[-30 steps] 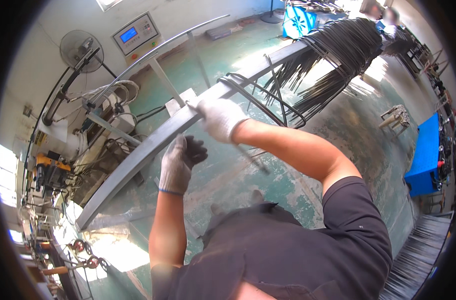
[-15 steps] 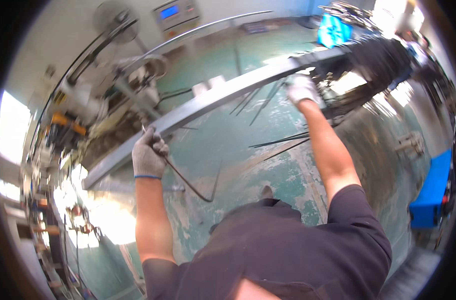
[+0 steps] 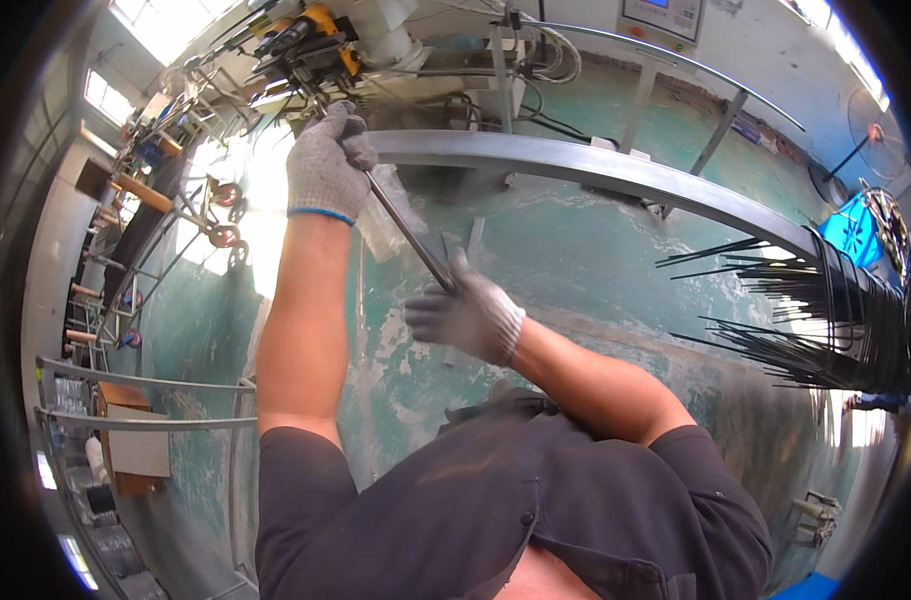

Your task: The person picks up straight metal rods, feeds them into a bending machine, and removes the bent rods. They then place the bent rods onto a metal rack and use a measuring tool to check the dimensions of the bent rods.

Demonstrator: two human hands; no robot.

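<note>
My left hand (image 3: 327,168), in a grey knitted glove with a blue cuff edge, is closed around a thin dark metal rod (image 3: 407,232). The rod slants down to the right from that fist, and its upper end pokes out just above the fingers. At its lower end is my gloved right hand (image 3: 473,315), with thumb raised and fingers stretched out to the left. The rod meets this hand between thumb and fingers, which are not wrapped round it. A long grey metal beam (image 3: 595,165) runs rightward from beside my left hand.
Bundled black rods (image 3: 835,320) hang over the beam's right end, tips jutting left. Behind stand a machine with yellow parts (image 3: 315,30), a metal rail frame (image 3: 715,130) and a control box (image 3: 663,18). Left are a wheeled metal frame (image 3: 190,215) and a brown box (image 3: 130,440).
My right hand has come away from the black rod bundle to the rod's lower end, its fingers now stretched out. My left hand still grips the rod. The view has turned left.
</note>
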